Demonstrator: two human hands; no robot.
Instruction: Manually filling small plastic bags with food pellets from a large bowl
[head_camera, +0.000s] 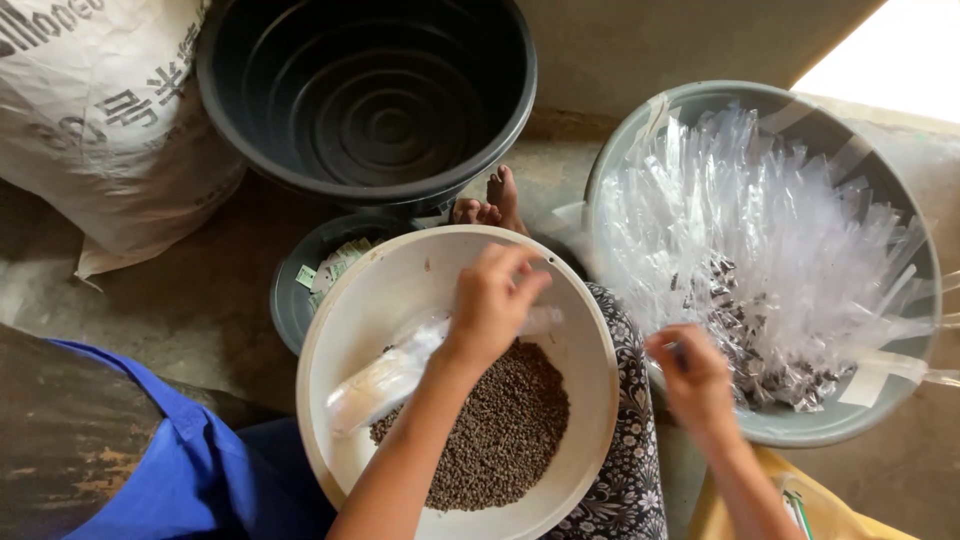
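Observation:
My left hand (492, 303) hovers over a cream bowl (345, 310) of small brown seeds (500, 430) and grips a long clear plastic packet (385, 380) that lies slanted across the bowl, partly filled with pale contents. My right hand (692, 378) is at the rim of a grey tub (640, 150) heaped with clear plastic packets (770, 230), its fingers closed around something small that I cannot make out. Some of the packets low in the tub hold dark seeds (770, 370).
A large empty black basin (365, 95) stands at the top. A white woven sack (95, 120) leans at the upper left. A small dark bowl (295, 300) with paper slips sits behind the cream bowl. My bare foot (495, 200) and blue cloth (190, 470) are nearby.

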